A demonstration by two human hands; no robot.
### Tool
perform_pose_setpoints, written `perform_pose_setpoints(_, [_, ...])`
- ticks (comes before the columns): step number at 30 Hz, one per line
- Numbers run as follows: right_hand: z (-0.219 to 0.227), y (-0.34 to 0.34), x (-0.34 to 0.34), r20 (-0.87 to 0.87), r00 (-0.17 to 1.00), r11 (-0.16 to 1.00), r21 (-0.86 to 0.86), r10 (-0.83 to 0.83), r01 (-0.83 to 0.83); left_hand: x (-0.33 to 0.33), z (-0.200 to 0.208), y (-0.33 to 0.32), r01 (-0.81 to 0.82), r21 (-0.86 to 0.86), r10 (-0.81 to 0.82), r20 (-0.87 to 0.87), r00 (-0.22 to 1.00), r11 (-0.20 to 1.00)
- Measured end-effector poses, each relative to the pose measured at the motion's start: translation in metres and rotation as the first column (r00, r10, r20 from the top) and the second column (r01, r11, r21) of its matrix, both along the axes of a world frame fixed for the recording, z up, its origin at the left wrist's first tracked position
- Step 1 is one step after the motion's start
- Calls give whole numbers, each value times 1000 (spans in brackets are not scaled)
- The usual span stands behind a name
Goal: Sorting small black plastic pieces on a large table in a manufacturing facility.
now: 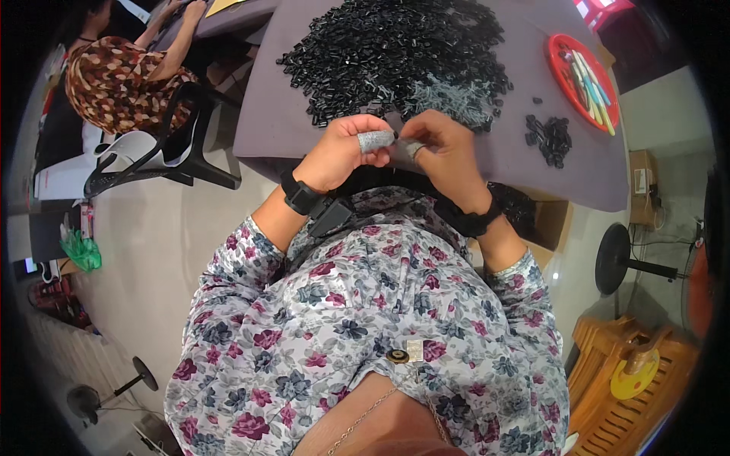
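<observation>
Just above the table's near edge, my two hands meet with fingertips close together. My left hand [341, 154] is closed in a pinch, with a grey wrap on one finger, around a small black piece [395, 135] that is mostly hidden. My right hand [450, 156] is also pinched, a grey wrap on a finger too; what sits between its fingers is covered. Right beyond them spreads a large heap of small black plastic pieces [380, 53]. A patch of small grey parts [452, 100] lies on the heap's near right side.
A grey cloth covers the table [525, 83]. To the right lie a smaller pile of black pieces [548, 140] and a red tray [553, 62] with pens or sticks. Below the edge stands a cardboard box [553, 220]. Another person [125, 83] sits at far left by a black chair [199, 144].
</observation>
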State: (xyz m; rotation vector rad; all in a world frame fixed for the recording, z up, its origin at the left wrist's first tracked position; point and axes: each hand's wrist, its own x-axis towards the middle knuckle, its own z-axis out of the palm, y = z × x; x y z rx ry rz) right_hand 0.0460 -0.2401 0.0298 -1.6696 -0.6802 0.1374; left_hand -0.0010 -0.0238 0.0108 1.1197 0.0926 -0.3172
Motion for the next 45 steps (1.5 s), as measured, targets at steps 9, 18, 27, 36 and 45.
perform_pose_setpoints(9, [2, 3, 3, -144, 990, 993, 118, -5, 22, 1, 5, -3, 57, 114, -63, 54, 997, 992])
perform_pose_setpoints(18, [-4, 6, 0, -137, 990, 993, 111, -17, 32, -3, 0, -14, -78, 19, 77, 33, 996, 997])
perform_pose_setpoints(27, [-6, 17, -5, -86, 985, 974, 161, -147, 159, 3, 1, -15, -132, -73, 128, -55, 990, 989])
perform_pose_setpoints(36, [-5, 15, -1, -60, 987, 981, 121, -149, 155, -1, 5, -22, -241, 230, 202, 180, 963, 943])
perform_pose_setpoints(45, [0, 1, 6, -118, 990, 994, 77, -72, 81, 0, 11, -16, -173, 145, 143, 196, 970, 974])
